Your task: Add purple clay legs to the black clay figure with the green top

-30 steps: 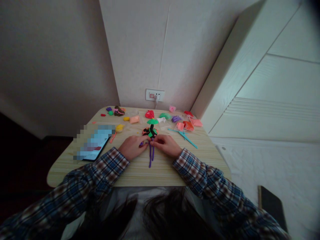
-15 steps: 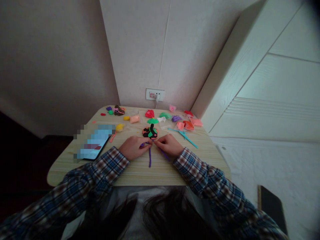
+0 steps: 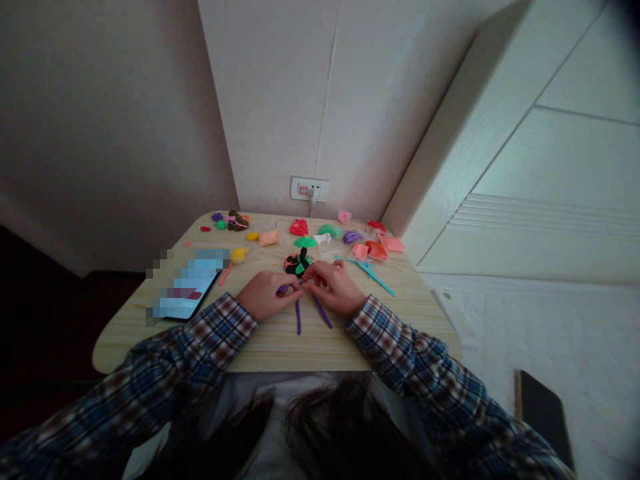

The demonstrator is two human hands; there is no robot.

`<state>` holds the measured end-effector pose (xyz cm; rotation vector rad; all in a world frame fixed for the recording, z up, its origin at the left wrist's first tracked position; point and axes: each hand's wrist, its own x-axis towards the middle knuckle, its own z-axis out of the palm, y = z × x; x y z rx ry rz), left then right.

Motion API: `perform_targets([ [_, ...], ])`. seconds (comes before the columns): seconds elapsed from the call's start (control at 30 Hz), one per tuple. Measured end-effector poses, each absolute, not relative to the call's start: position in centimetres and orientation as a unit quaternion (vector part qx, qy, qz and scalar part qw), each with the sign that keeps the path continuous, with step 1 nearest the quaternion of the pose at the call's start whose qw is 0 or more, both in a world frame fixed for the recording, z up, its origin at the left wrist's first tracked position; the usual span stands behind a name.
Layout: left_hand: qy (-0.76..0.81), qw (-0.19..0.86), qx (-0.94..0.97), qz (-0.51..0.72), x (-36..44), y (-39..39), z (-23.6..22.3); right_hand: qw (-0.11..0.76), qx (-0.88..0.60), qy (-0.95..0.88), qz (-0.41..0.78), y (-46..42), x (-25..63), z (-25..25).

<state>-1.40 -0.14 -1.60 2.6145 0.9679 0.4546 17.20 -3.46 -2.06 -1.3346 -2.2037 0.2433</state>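
Two thin purple clay strips lie on the wooden table point(image 3: 280, 347), one straight point(image 3: 298, 319) and one slanting right point(image 3: 322, 312). My left hand point(image 3: 267, 293) is closed, pinching the top of the straight strip, with a purple bit at its fingertips. My right hand point(image 3: 334, 285) pinches the upper end of the slanting strip. Both hands meet just in front of a small black, green and orange clay figure point(image 3: 299, 263) with a green cap point(image 3: 305, 242).
A phone point(image 3: 187, 288) lies at the left. Several coloured clay lumps and bags are spread along the far edge, with a teal modelling tool point(image 3: 370, 273) at the right. A wall socket point(image 3: 310, 189) is behind the table; a white door point(image 3: 550, 167) stands at the right.
The two purple strips lay side by side; now my right hand has swung one out to the right, and that hand has moved up closer to the clay figure.
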Motion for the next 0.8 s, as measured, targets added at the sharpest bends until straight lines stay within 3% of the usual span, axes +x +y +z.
perform_targets([
  [0.2,0.422,0.116,0.89,0.129,-0.7,-0.4,-1.7,0.241,-0.49,-0.834,0.079,-3.6,16.9,-2.1],
  [0.43,0.478,0.058,0.873,0.077,0.7,-1.0,-1.5,0.266,-0.522,-0.806,0.09,-3.1,16.6,-2.4],
  [0.8,0.493,0.078,0.863,0.079,0.3,-0.7,-1.6,0.239,-0.535,-0.806,0.081,-3.0,16.1,-2.4],
])
